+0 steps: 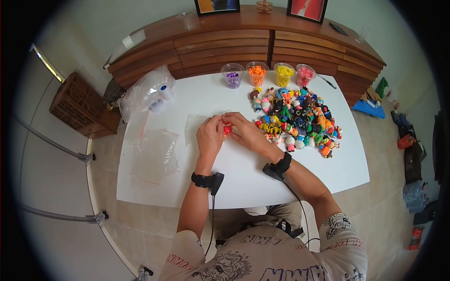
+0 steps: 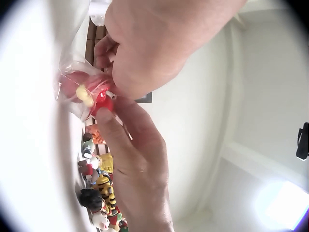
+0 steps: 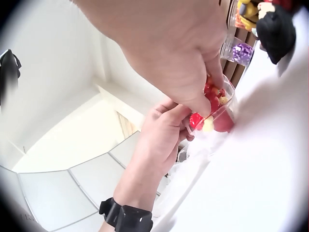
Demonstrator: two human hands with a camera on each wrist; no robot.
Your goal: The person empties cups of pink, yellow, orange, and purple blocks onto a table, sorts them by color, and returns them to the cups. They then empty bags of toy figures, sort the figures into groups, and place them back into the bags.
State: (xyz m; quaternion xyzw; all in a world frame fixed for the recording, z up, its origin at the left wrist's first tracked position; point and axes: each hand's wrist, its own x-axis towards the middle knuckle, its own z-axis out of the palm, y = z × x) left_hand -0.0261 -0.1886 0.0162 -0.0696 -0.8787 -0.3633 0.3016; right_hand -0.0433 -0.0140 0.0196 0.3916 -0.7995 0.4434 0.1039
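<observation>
Both hands meet over the left-centre of the white table, around a small clear plastic bag. My left hand pinches the bag near its opening. Thumb and fingers of my right hand grip a glossy red figurine at the bag's mouth. More red shapes and a pale yellow part show through the plastic in the left wrist view. The fingers partly cover the red pieces. Right of the hands lies a big pile of small colourful figurines.
Cups of purple, orange, yellow and pink pieces line the back edge. Flat clear bags lie at left, before a large plastic bag and a white roll. A pen-like tool lies back right.
</observation>
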